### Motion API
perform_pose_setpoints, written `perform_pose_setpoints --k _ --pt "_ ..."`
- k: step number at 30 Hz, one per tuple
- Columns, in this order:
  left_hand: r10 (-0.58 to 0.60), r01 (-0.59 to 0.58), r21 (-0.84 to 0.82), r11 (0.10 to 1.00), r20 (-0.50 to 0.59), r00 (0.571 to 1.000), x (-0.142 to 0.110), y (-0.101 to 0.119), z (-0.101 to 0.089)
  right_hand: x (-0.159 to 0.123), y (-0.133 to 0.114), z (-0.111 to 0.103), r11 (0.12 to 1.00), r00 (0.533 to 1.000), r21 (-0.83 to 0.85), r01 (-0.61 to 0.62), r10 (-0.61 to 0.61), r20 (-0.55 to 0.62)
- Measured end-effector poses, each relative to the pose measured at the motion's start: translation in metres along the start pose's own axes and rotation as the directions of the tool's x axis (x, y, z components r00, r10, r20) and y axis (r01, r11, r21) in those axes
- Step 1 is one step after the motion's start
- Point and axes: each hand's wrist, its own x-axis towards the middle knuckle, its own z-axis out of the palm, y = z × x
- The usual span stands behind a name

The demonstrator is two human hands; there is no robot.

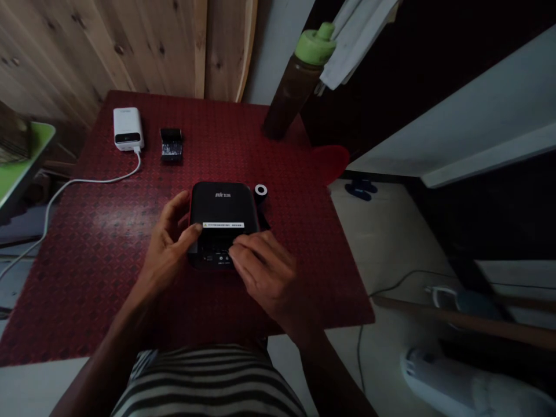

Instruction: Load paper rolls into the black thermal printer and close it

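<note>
A black box-shaped device with rounded corners lies on the red patterned table, with pale lettering on top and a white warning strip across it. Below the strip is a dark recess, and a front panel with small buttons or marks. My left hand holds the device's left side, thumb on the upper edge by the strip. My right hand is closed in a pinch at the recess's right side; its fingertips hide whatever they hold. Close to the device's right edge lies a black ribbon roll with a white core.
On the table are a white power bank with a white cable and a black ribbon piece. A green-capped bottle stands at the back right. A red rounded object juts beyond the right edge.
</note>
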Motion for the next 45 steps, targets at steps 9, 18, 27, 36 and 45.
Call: perform_pose_setpoints --k 9,18,27,36,45 --pt "-0.040 0.039 0.012 0.999 0.045 0.998 -0.005 -0.003 -0.001 0.007 -0.001 -0.007 0.992 0.992 0.068 -0.107 0.102 0.073" --pt "-0.086 0.088 -0.033 0.996 0.050 0.995 -0.008 -0.005 0.000 0.004 -0.001 -0.008 0.967 0.982 0.181 -0.182 0.169 0.081" --pt "-0.112 0.114 -0.048 0.992 0.040 0.993 -0.030 -0.007 -0.015 -0.048 0.010 -0.003 0.833 0.871 0.277 -0.478 0.491 0.028" --pt "-0.123 0.125 -0.035 0.992 0.046 0.991 -0.028 -0.002 -0.010 -0.071 0.002 0.031 0.772 0.803 0.242 -0.588 0.592 0.064" --pt "-0.177 0.176 -0.056 0.983 -0.015 0.984 -0.029 -0.001 -0.006 -0.069 0.002 0.030 0.766 0.811 0.301 -0.567 0.584 0.042"
